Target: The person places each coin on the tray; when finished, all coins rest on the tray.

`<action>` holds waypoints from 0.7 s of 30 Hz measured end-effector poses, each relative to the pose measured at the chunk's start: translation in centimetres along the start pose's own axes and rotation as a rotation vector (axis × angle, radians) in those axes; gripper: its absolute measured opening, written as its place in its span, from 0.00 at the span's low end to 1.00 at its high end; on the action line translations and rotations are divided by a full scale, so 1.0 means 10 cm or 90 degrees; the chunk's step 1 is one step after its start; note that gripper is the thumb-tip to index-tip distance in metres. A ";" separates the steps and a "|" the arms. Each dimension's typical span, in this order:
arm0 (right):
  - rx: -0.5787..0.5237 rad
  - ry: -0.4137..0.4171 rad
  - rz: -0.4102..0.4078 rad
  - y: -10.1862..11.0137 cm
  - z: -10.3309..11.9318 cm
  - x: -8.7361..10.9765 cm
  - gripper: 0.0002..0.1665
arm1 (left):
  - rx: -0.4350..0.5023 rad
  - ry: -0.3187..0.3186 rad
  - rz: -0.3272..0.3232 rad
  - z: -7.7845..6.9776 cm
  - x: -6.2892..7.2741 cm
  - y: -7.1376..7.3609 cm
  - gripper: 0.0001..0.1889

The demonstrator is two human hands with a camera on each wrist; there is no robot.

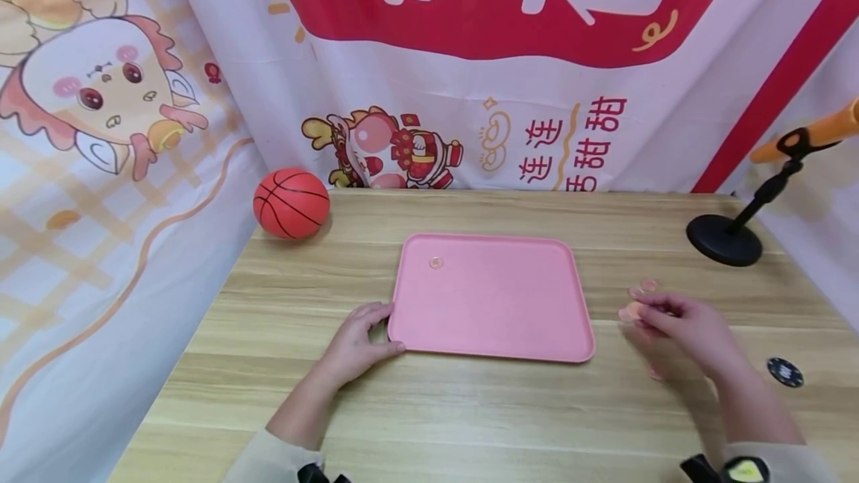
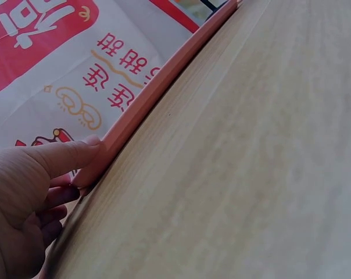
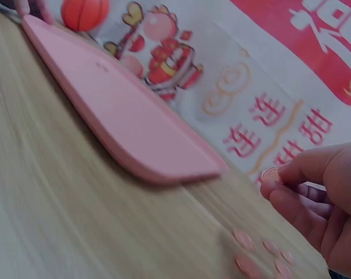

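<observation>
A pink rectangular tray [image 1: 496, 297] lies on the table, with one small copper-coloured coin [image 1: 436, 263] near its far left corner. My left hand [image 1: 359, 341] holds the tray's near left corner, thumb on the front edge and fingers at the left side. In the left wrist view, the thumb and fingers grip the tray's rim [image 2: 135, 113]. To the right of the tray, my right hand [image 1: 694, 326] pinches a copper coin [image 3: 271, 173] between thumb and index finger. Several similar coins [image 3: 243, 238] lie on the wood just below that hand, partly hidden from the head camera.
A small red basketball [image 1: 291, 203] sits at the table's back left corner. At the back right stands a black round-based stand [image 1: 725, 239] bearing an orange tube. A black chip [image 1: 785, 372] lies right of my right forearm. Printed cloth [image 1: 429, 73] hangs behind the table.
</observation>
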State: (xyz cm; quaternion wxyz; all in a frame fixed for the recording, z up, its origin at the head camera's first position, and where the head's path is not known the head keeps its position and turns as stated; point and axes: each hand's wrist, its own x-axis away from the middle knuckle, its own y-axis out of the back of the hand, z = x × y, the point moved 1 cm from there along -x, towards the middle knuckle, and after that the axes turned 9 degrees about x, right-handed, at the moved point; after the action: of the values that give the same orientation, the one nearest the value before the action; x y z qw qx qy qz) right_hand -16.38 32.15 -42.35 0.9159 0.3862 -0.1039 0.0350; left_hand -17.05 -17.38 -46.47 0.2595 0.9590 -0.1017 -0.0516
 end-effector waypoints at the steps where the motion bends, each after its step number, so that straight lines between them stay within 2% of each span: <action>1: -0.018 0.001 0.005 -0.03 0.08 -0.04 0.37 | -0.001 0.002 0.001 0.00 0.00 0.00 0.37; 7: -0.148 0.017 0.007 -0.26 0.49 -0.27 0.34 | -0.001 0.007 0.001 -0.01 0.00 0.01 0.37; 12: -0.254 0.060 -0.009 -0.46 0.75 -0.45 0.29 | -0.002 0.005 -0.001 -0.01 0.00 0.01 0.37; 17: -0.296 0.045 -0.005 -0.66 0.95 -0.63 0.27 | 0.001 0.010 0.000 -0.01 0.00 0.01 0.37; 21: -0.276 0.014 0.003 -0.80 1.13 -0.79 0.26 | 0.003 0.012 -0.002 -0.01 0.00 0.01 0.37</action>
State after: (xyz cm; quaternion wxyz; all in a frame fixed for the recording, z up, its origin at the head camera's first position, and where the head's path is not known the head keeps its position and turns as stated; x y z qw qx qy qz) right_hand -24.78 18.67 -41.98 0.9785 0.1796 -0.0995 0.0181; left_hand -17.01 -17.40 -46.34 0.2584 0.9601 -0.0979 -0.0431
